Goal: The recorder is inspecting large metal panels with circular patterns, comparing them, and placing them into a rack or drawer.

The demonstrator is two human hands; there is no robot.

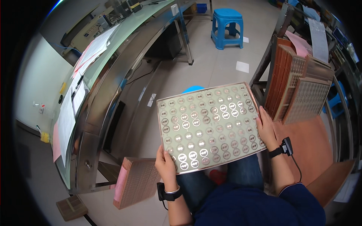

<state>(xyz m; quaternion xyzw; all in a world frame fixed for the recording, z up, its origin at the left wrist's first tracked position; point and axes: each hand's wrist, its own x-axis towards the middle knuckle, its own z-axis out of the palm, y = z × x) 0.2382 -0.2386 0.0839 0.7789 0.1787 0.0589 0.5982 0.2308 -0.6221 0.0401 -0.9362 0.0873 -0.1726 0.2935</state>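
A flat, pale green circuit board panel (217, 126) with a copper-coloured rim is held tilted above my lap. Rows of round, shiny metallic patterns cover its face. My left hand (166, 165) grips the lower left corner, thumb at the front edge and the other fingers mostly hidden. At the right edge my right hand (266, 128) is closed round the side, its fingers partly out of sight. Both wrists wear dark straps with small black devices and cables.
To my right, a rack (260, 75) holds a stack of copper-coloured panels (281, 79) over a brown board (301, 143). A stack of similar panels (137, 180) stands on the floor at left, near the metal-edged bench (98, 101) with papers (73, 113). A blue stool (227, 28) stands ahead.
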